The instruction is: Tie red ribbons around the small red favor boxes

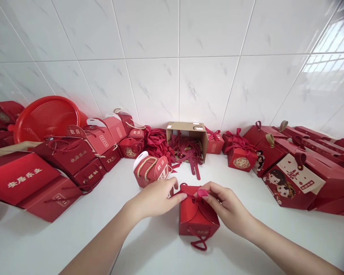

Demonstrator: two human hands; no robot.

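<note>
A small red gift box [189, 221] stands on the white table in front of me, its curved top flaps folded together. A dark red cord handle hangs down its near side. Over the top lies a shiny red ribbon [202, 193]. My left hand [157, 196] pinches a part of this ribbon at the box's left top edge, thumb and fingertips closed. From the right, my right hand [226, 206] pinches a loop of the ribbon between thumb and fingers. Just behind my left hand sits another red box [146, 170] with twisted rope handles.
Loose red ribbons [159, 145] lie piled beside an open cardboard box [186, 126] holding dark red straps. Red gift boxes [71, 154] and a red plastic basket [47, 118] stand at left, with another person's arm [14, 148] there. More boxes [301, 179] fill the right side.
</note>
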